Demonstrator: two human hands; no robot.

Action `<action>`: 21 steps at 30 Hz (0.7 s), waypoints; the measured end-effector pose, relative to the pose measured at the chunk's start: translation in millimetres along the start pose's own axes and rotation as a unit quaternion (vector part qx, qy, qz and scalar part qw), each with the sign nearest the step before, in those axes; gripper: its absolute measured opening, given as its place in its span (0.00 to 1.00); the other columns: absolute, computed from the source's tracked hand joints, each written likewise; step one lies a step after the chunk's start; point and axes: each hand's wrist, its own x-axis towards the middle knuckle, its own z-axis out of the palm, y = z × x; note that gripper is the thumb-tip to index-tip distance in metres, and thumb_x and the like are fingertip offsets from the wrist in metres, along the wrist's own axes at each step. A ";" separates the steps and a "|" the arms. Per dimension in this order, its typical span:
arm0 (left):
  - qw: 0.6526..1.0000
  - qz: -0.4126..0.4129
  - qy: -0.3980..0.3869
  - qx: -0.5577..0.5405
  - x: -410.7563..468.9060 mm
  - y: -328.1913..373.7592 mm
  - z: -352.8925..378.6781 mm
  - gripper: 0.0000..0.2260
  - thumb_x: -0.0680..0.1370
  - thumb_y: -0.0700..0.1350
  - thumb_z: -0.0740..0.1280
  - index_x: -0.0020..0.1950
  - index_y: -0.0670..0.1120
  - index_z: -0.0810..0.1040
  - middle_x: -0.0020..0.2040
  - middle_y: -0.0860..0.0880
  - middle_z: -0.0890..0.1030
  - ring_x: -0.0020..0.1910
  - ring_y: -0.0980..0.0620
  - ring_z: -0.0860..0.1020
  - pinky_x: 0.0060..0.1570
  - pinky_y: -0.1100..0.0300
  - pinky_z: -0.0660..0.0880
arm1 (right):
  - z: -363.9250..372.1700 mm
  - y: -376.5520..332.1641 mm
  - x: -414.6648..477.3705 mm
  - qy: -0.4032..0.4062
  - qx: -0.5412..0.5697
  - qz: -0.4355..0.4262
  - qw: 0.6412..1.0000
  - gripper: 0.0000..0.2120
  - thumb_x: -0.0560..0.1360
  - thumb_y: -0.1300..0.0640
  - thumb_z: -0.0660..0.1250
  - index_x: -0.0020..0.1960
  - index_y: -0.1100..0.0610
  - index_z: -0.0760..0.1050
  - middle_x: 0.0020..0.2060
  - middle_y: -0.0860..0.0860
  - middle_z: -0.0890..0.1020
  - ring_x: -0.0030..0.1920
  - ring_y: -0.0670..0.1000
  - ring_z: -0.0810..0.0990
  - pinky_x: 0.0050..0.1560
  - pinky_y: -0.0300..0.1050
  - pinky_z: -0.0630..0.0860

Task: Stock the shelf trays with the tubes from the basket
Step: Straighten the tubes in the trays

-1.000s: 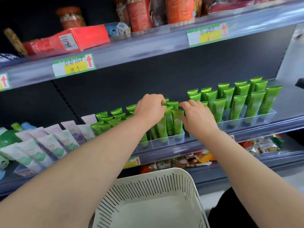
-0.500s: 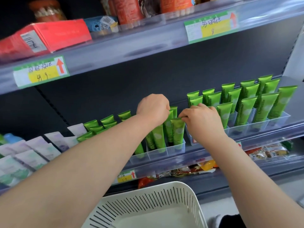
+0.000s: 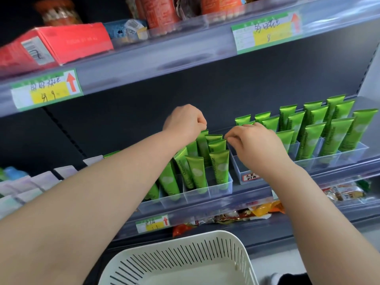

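– left hand point(image 3: 184, 124) and right hand point(image 3: 253, 140) have drawn slightly apart. one basket point(image 3: 178, 249) nearest, no tubes showing.
– left fingers curl onto a rear tube point(image 3: 202, 140) top in its tray point(image 3: 218, 188); right's curl too, hold unclear.
– a knock could topple its leaning neighbours.
– two green-tube trays; tubes overlap, no sure count.

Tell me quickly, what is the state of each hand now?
Left hand: closed, pinching the top of a green tube.
Right hand: closed, fingers curled, nothing visibly held.
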 end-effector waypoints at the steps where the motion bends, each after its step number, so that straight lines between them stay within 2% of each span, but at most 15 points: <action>1: 1.000 -0.001 0.000 0.013 2.9 -1.2 0.1 0.05 0.74 0.42 0.69 0.43 0.49 0.85 0.46 0.56 0.83 0.45 0.53 0.78 0.45 0.57 0.76 | -0.2 1.1 2.6 0.000 -0.005 0.002 1.000 0.12 0.81 0.53 0.56 0.56 0.49 0.78 0.49 0.49 0.81 0.52 0.54 0.73 0.45 0.49 0.72; 5: 0.997 -0.002 -0.034 0.063 10.1 -2.4 8.3 0.08 0.74 0.41 0.69 0.49 0.51 0.84 0.52 0.51 0.82 0.51 0.47 0.79 0.46 0.59 0.74 | 5.6 1.6 8.8 0.009 -0.010 0.006 1.000 0.13 0.80 0.56 0.56 0.56 0.50 0.78 0.49 0.50 0.81 0.52 0.55 0.74 0.47 0.51 0.74; 9: 0.993 0.002 -0.056 0.105 18.1 -1.2 18.3 0.09 0.74 0.36 0.68 0.44 0.50 0.83 0.50 0.49 0.82 0.50 0.45 0.80 0.42 0.58 0.73 | 14.0 4.6 10.3 0.021 -0.012 0.002 1.000 0.16 0.77 0.62 0.58 0.60 0.49 0.76 0.50 0.50 0.81 0.53 0.55 0.73 0.45 0.49 0.69; 13: 0.993 0.018 -0.028 0.110 25.6 3.7 23.5 0.08 0.75 0.37 0.67 0.45 0.48 0.83 0.49 0.47 0.82 0.49 0.44 0.80 0.47 0.54 0.78 | 18.8 7.7 9.5 0.037 -0.017 -0.002 0.999 0.17 0.76 0.64 0.59 0.60 0.51 0.76 0.49 0.50 0.81 0.51 0.56 0.73 0.43 0.48 0.67; 21: 0.995 0.054 -0.010 0.077 24.4 6.4 28.2 0.07 0.76 0.41 0.68 0.47 0.50 0.84 0.49 0.50 0.83 0.49 0.47 0.80 0.48 0.56 0.77 | 20.9 7.9 8.4 0.017 -0.014 -0.014 1.000 0.19 0.76 0.64 0.58 0.63 0.49 0.74 0.53 0.49 0.80 0.55 0.54 0.73 0.43 0.47 0.64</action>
